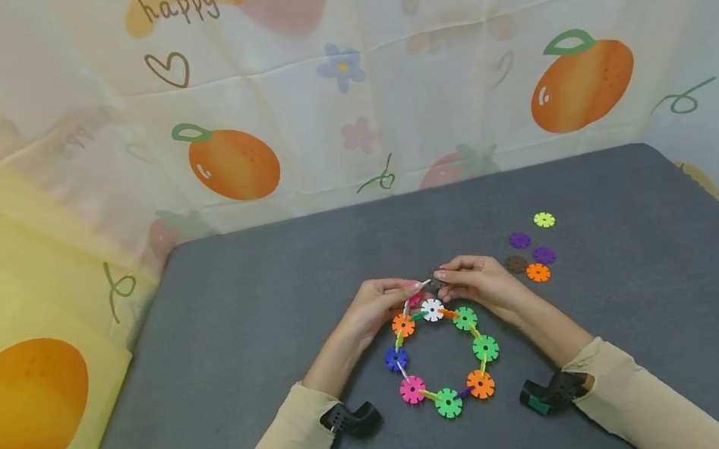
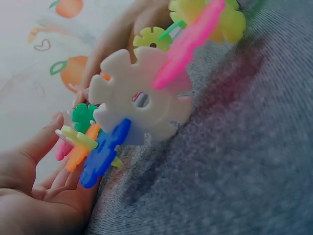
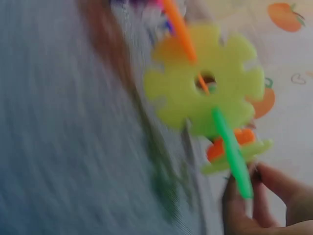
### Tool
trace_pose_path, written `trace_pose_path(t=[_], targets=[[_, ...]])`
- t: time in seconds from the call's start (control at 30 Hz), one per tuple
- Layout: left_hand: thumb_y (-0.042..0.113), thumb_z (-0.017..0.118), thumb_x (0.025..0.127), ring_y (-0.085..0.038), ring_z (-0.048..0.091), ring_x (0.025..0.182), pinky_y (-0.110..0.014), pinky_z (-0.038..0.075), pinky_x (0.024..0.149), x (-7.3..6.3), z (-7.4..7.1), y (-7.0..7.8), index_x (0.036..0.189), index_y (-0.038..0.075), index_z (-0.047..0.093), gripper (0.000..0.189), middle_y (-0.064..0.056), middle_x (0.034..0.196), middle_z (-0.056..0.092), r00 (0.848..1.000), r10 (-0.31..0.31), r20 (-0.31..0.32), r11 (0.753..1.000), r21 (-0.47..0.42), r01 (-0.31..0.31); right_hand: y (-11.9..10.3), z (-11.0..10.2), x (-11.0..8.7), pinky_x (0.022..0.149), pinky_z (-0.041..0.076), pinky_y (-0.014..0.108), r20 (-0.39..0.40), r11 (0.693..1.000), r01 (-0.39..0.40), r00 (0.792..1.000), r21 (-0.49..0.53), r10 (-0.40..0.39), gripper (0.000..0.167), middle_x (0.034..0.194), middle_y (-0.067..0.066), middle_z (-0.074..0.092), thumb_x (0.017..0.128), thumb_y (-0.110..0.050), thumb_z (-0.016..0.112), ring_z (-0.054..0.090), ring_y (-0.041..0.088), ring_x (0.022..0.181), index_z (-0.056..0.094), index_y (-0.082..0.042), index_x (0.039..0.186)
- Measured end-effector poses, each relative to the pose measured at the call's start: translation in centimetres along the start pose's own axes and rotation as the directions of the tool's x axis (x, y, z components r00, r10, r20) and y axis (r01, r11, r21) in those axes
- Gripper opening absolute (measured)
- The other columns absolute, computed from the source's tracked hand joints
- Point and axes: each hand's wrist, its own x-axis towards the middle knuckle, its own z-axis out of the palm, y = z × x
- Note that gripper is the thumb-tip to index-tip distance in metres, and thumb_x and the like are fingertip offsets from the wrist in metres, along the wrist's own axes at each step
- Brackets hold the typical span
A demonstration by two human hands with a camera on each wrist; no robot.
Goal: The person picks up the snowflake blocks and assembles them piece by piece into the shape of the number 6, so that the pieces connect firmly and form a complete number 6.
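Note:
A ring of notched plastic discs (image 1: pixel 485 348), slotted edge to edge in many colours, lies on the grey table between both arms. At its far end a pink disc (image 1: pixel 414 299) and an edge-on white disc (image 1: pixel 426 283) are pinched by my left hand (image 1: pixel 377 308). My right hand (image 1: pixel 482 288) pinches a dark brown disc (image 1: pixel 437 281) close beside the white one; whether the two touch I cannot tell. In the left wrist view a large white disc (image 2: pixel 115 93) hides part of the fingers. The right wrist view is blurred, with a yellow-green disc (image 3: pixel 171 93) in front.
To the right of my right hand lie several loose discs: a yellow one (image 1: pixel 543 219), two purple ones (image 1: pixel 520 240), a brown one (image 1: pixel 516 264) and an orange one (image 1: pixel 538 272). A fruit-print cloth (image 1: pixel 286 97) hangs behind the grey table (image 1: pixel 269 268).

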Motion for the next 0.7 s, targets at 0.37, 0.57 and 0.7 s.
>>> trace_pose_path(t=[0.37, 0.57, 0.7], targets=[[0.013, 0.063, 0.095, -0.005, 0.069, 0.080, -0.020, 0.056, 0.071, 0.03, 0.10, 0.10, 0.117, -0.008, 0.065, 0.031, 0.002, 0.087, 0.075, 0.999, -0.040, 0.025, 0.999, -0.008, 0.040, -0.71, -0.44, -0.21, 0.059, 0.042, 0.020, 0.045, 0.990, -0.131, 0.991, 0.043, 0.129, 0.013, 0.071, -0.003, 0.059, 0.098, -0.017, 0.059, 0.048, 0.007, 0.060, 0.063, -0.009, 0.089], [0.009, 0.061, 0.095, -0.005, 0.069, 0.081, -0.020, 0.056, 0.071, 0.03, 0.03, 0.06, 0.118, -0.013, 0.062, 0.031, 0.004, 0.082, 0.076, 0.998, -0.009, 0.058, 0.999, -0.048, 0.012, -0.46, -0.10, -0.15, 0.062, 0.042, 0.021, 0.068, 0.983, -0.137, 0.989, 0.121, 0.129, 0.017, 0.071, -0.003, 0.057, 0.100, -0.014, 0.054, 0.045, 0.008, 0.060, 0.061, -0.010, 0.085], [0.010, 0.064, 0.094, -0.007, 0.071, 0.081, -0.021, 0.057, 0.071, 0.05, -0.04, 0.00, 0.115, -0.012, 0.064, 0.031, 0.001, 0.083, 0.076, 0.997, 0.019, 0.074, 0.998, -0.062, -0.015, -0.38, 0.20, -0.15, 0.055, 0.039, 0.021, 0.007, 0.999, -0.021, 1.000, -0.048, 0.021, 0.015, 0.066, -0.004, 0.059, 0.097, -0.017, 0.062, 0.047, 0.007, 0.055, 0.060, -0.007, 0.086]])
